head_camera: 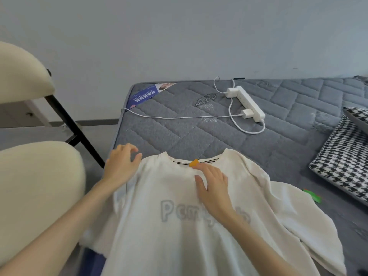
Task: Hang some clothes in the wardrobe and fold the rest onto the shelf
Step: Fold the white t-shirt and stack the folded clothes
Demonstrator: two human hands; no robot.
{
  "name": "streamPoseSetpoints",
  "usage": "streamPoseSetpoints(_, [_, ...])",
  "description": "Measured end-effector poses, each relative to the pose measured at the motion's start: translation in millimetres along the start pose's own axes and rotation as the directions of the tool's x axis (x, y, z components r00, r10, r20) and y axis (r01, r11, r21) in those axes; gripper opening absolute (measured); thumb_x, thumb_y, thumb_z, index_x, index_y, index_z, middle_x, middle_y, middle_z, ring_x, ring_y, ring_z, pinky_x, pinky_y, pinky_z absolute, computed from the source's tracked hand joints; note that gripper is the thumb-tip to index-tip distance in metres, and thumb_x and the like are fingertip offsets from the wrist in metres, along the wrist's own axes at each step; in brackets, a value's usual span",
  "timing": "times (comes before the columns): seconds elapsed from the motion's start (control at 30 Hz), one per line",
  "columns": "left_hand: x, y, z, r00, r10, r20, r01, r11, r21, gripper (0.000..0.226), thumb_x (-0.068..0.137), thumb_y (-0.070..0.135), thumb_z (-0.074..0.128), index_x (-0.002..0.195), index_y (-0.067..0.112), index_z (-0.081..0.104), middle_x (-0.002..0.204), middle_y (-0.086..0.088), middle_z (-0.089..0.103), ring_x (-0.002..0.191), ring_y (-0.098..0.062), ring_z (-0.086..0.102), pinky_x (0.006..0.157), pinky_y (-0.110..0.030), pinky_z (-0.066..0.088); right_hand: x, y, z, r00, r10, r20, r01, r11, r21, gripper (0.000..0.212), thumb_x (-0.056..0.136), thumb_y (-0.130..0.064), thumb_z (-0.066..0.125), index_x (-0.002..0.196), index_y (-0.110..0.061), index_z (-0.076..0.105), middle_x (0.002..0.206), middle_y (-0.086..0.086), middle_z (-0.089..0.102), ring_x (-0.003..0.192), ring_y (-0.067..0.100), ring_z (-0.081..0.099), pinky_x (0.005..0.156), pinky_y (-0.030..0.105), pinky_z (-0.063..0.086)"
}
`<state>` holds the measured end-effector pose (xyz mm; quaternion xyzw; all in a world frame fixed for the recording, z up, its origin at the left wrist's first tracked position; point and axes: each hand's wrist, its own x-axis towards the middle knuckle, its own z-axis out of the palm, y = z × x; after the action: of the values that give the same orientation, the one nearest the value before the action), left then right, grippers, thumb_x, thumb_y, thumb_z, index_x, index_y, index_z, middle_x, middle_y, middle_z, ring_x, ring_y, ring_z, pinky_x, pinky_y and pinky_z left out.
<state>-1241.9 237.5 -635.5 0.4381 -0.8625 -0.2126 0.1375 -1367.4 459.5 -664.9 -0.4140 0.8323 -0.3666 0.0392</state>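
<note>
A white T-shirt [159, 232] with grey outlined letters lies face up on the grey quilted mattress [179, 132], its collar pointing away from me. A small orange tag [194, 162] sits at the collar. My left hand [121, 166] hovers at the shirt's left shoulder, fingers curled and apart, holding nothing. My right hand [213, 188] rests flat on the chest just below the collar, its fingertip near the orange tag. The right sleeve spreads out over the mattress; the left sleeve hangs near the bed's edge.
A white power strip [247, 102] with a plugged charger and white cable [179, 117] lies further back on the mattress. A black-and-white houndstooth pillow [342, 162] is at the right, a small green item [313, 196] beside it. A cream chair [29, 176] stands at the left.
</note>
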Motion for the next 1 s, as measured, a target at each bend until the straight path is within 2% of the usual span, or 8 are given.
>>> streamPoseSetpoints(0.1, [-31.0, -26.6, -16.6, 0.99, -0.141, 0.005, 0.141, 0.989, 0.041, 0.04, 0.093, 0.04, 0.05, 0.125, 0.016, 0.053, 0.13, -0.01, 0.052, 0.121, -0.036, 0.042, 0.096, -0.045, 0.037, -24.0, -40.0, 15.9, 0.988, -0.086, 0.131, 0.074, 0.993, 0.092, 0.034, 0.099, -0.023, 0.046, 0.132, -0.027, 0.052, 0.142, -0.012, 0.045, 0.133, 0.007, 0.035, 0.109, 0.022, 0.018])
streamPoseSetpoints(0.23, [-71.2, -59.8, -28.3, 0.935, -0.335, 0.121, 0.342, 0.938, -0.05, 0.065, 0.091, 0.059, 0.04, 0.141, 0.017, 0.037, 0.141, -0.012, 0.044, 0.13, -0.035, 0.036, 0.103, -0.043, 0.031, -47.1, -75.4, 45.1, 0.944, -0.114, 0.308, 0.113, 0.993, 0.021, 0.046, 0.103, -0.036, 0.026, 0.149, -0.03, 0.025, 0.157, -0.012, 0.019, 0.145, 0.007, 0.007, 0.116, 0.025, -0.008])
streamPoseSetpoints(0.3, [-89.3, -71.6, -30.8, 0.888, -0.384, 0.253, 0.431, 0.888, -0.163, 0.076, 0.088, 0.068, 0.037, 0.14, 0.013, 0.04, 0.14, -0.01, 0.046, 0.129, -0.031, 0.041, 0.105, -0.039, 0.034, -54.5, -83.7, 56.5, 0.939, -0.088, 0.333, 0.119, 0.99, -0.072, 0.049, 0.104, -0.039, 0.018, 0.152, -0.029, 0.014, 0.159, -0.011, 0.009, 0.146, 0.008, -0.003, 0.114, 0.03, -0.017])
streamPoseSetpoints(0.4, [-114.0, -77.1, -35.4, 0.823, -0.388, 0.415, 0.522, 0.804, -0.284, 0.077, 0.077, 0.077, 0.046, 0.12, 0.013, 0.055, 0.115, 0.0, 0.059, 0.103, -0.016, 0.056, 0.081, -0.028, 0.045, -58.3, -89.6, 65.6, 0.949, -0.044, 0.312, 0.1, 0.981, -0.167, 0.051, 0.103, -0.038, 0.014, 0.152, -0.028, 0.007, 0.16, -0.01, 0.003, 0.147, 0.011, -0.008, 0.114, 0.035, -0.018])
streamPoseSetpoints(0.47, [-126.8, -79.9, -37.9, 0.82, -0.384, 0.424, 0.524, 0.802, -0.286, 0.065, 0.075, 0.073, 0.055, 0.104, 0.015, 0.055, 0.099, 0.003, 0.059, 0.087, -0.01, 0.056, 0.065, -0.023, 0.042, -60.9, -89.1, 70.0, 0.952, -0.037, 0.304, 0.111, 0.967, -0.229, 0.051, 0.103, -0.037, 0.013, 0.153, -0.029, 0.004, 0.16, -0.01, 0.001, 0.147, 0.012, -0.009, 0.114, 0.037, -0.018])
streamPoseSetpoints(0.63, [-144.6, -87.4, -46.7, 0.859, -0.33, 0.392, 0.463, 0.828, -0.315, 0.037, 0.085, 0.048, 0.062, 0.072, 0.014, 0.053, 0.072, 0.001, 0.056, 0.067, -0.012, 0.051, 0.055, -0.023, 0.035, -65.8, -85.4, 76.1, 0.953, -0.016, 0.303, 0.105, 0.954, -0.281, 0.051, 0.103, -0.037, 0.011, 0.152, -0.031, -0.002, 0.16, -0.012, -0.005, 0.146, 0.011, -0.011, 0.114, 0.036, -0.019])
streamPoseSetpoints(0.77, [-145.8, -87.4, -62.9, 0.921, -0.258, 0.291, 0.349, 0.88, -0.323, 0.025, 0.089, 0.03, 0.063, 0.074, 0.01, 0.062, 0.068, 0.002, 0.057, 0.068, -0.014, 0.05, 0.058, -0.025, 0.035, -66.2, -85.4, 76.6, 0.948, -0.001, 0.318, 0.101, 0.949, -0.298, 0.051, 0.103, -0.036, 0.011, 0.151, -0.032, -0.004, 0.159, -0.013, -0.006, 0.146, 0.011, -0.011, 0.114, 0.036, -0.019])
streamPoseSetpoints(1.0, [-137.6, -87.4, -84.1, 0.946, -0.194, 0.259, 0.3, 0.823, -0.482, 0.022, 0.096, 0.019, 0.052, 0.079, 0.006, 0.054, 0.077, -0.012, 0.059, 0.069, -0.023, 0.054, 0.067, -0.036, 0.048, -59.7, -94.6, 64.6, 0.898, 0.055, 0.437, 0.072, 0.96, -0.27, 0.051, 0.103, -0.039, 0.011, 0.151, -0.03, -0.004, 0.16, -0.011, -0.005, 0.146, 0.012, -0.01, 0.117, 0.039, -0.013])
